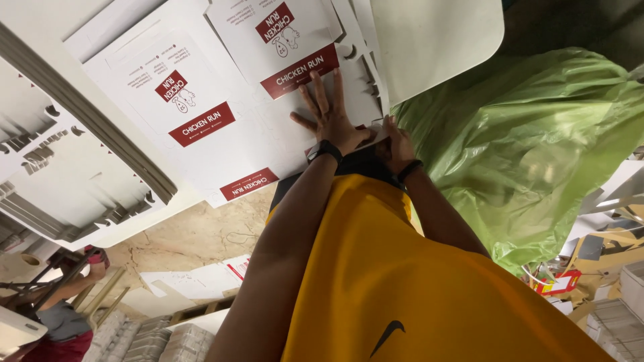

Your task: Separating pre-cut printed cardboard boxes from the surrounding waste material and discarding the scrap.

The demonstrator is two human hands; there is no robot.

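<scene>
The left hand (330, 114) lies flat, fingers spread, on a white flat-packed carton (268, 127) with red printed panels; its grip is apart, palm pressing the sheet down. A dark watch (325, 150) sits on that wrist. The right hand (397, 144) is just beside it, at the carton's near right corner, its grip clamped on the edge of the card, and a dark band (409, 170) circles that wrist. The carton lies on the worktop (436, 33), on more white sheets of the same kind. To the left, stacks of plain white die-cut blanks (67, 174) lie edge-on. To the right of the hands, a bulging green plastic bag (537, 147) fills the view. The person wears a yellow shirt (402, 288). At lower left another person (60, 322) in a grey top is at work over a beige floor (194, 238), where loose card (201, 278) lies.
</scene>
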